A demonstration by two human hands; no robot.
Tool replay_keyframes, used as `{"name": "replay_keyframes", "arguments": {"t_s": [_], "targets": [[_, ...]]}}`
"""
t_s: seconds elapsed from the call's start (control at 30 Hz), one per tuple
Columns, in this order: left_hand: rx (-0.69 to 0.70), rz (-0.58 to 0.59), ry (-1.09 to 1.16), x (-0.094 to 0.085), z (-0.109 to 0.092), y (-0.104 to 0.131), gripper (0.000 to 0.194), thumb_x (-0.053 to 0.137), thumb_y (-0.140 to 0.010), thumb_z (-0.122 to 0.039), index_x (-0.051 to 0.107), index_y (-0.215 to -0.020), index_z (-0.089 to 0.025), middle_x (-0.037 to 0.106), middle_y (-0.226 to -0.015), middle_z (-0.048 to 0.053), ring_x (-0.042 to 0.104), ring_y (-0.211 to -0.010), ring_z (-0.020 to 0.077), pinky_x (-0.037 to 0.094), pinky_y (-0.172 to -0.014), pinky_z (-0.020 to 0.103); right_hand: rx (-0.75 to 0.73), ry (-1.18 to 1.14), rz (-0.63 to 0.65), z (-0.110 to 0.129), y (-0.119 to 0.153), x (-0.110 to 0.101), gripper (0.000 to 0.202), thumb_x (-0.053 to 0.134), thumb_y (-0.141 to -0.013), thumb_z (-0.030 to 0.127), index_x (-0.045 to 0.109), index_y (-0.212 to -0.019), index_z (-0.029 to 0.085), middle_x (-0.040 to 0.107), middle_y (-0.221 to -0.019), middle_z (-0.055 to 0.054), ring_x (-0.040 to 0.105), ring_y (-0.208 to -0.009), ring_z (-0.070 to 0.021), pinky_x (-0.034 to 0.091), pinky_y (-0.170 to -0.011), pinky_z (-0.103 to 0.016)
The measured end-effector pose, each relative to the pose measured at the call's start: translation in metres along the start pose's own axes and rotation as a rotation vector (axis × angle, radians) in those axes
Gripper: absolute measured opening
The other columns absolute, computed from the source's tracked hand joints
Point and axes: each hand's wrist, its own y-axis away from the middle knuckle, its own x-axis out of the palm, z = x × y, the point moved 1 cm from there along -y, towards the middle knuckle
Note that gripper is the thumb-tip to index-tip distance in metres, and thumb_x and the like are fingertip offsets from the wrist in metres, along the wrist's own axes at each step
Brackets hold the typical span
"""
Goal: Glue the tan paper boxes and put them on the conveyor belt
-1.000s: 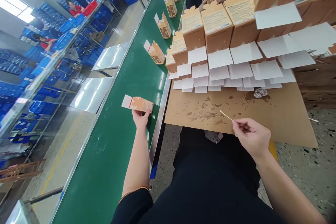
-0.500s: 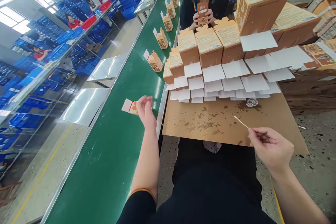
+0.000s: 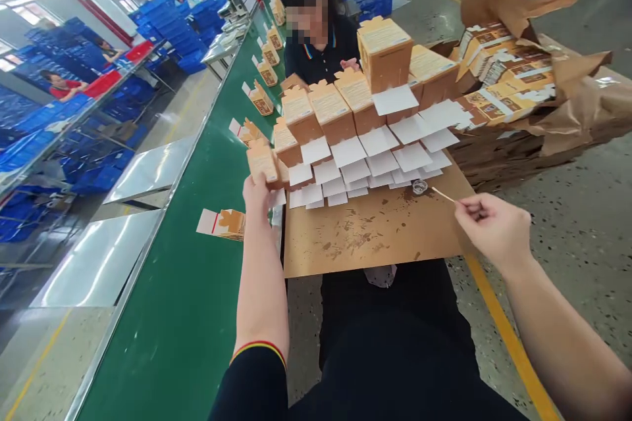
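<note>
My left hand (image 3: 257,194) is closed on a brown carton (image 3: 261,161) at the near left end of the stacked boxes; its fingertips are partly hidden. Between the thumb and fingers of my right hand (image 3: 491,227) is a cotton swab (image 3: 444,195). The swab's tip points left, close to a small clear dish (image 3: 419,187) on the brown cardboard sheet (image 3: 375,227). Dark wet spots mark the sheet around the dish. An open-topped box (image 3: 230,223) with a raised white flap rests on the green conveyor belt (image 3: 172,289), just left of my forearm.
Stacked cartons with white flaps (image 3: 348,151) line the cardboard's far side. Several boxes (image 3: 261,100) stand along the belt. A co-worker (image 3: 320,46) sits behind the stack. At right are bundled flat cartons (image 3: 513,79) in torn brown paper; metal tables (image 3: 99,256) stand left.
My left hand has moved from above the belt box to the stack and closed on a carton. My right hand has brought the swab near the dish. The view has turned right.
</note>
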Motion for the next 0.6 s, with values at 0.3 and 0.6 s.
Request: {"name": "replay_keyframes", "arguments": {"t_s": [0.3, 0.6], "targets": [[-0.162, 0.155, 0.5, -0.059, 0.048, 0.153, 0.069, 0.099, -0.075, -0.041, 0.075, -0.137, -0.024, 0.071, -0.158, 0.017, 0.071, -0.142, 0.0408, 0.061, -0.117, 0.057, -0.103, 0.193, 0.408, -0.014, -0.077, 0.043, 0.035, 0.074, -0.088, 0.049, 0.054, -0.065, 0.031, 0.067, -0.062, -0.01, 0.063, -0.06, -0.0289, 0.049, -0.061, -0.043], [-0.152, 0.158, 0.325, -0.024, 0.101, 0.206, 0.094, 0.111, -0.061, -0.053, 0.068, -0.14, -0.026, 0.078, -0.14, 0.015, 0.076, -0.135, 0.0358, 0.061, -0.119, 0.053, -0.015, 0.058, 0.305, 0.017, -0.02, 0.027, 0.017, 0.07, -0.095, 0.045, 0.072, -0.083, 0.032, 0.075, -0.074, -0.005, 0.073, -0.068, -0.0296, 0.063, -0.068, -0.047]]}}
